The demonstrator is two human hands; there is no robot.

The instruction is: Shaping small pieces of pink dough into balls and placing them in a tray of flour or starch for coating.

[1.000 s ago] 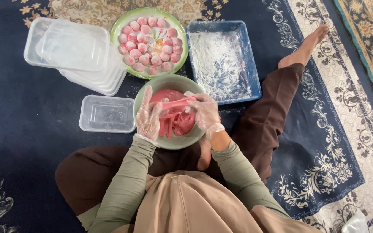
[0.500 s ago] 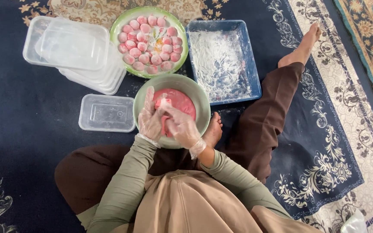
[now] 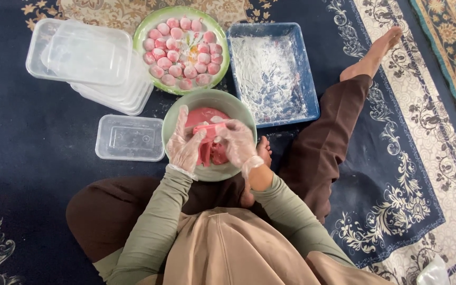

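Our gloved left hand (image 3: 184,142) and right hand (image 3: 236,141) pinch a strip of pink dough (image 3: 209,128) over the bowl (image 3: 186,108). We judge we are portioning; next comes rolling it round.

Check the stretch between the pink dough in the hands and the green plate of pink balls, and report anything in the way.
Nothing visible stands between them. The pink dough piece, held by the left hand and right hand over the green bowl, sits just below the green plate; only the bowl's far rim lies between.

One green bowl (image 3: 175,113), one green plate (image 3: 144,31), one blue tray (image 3: 312,79), one single clear container (image 3: 130,138), two gloved hands (image 3: 184,145).
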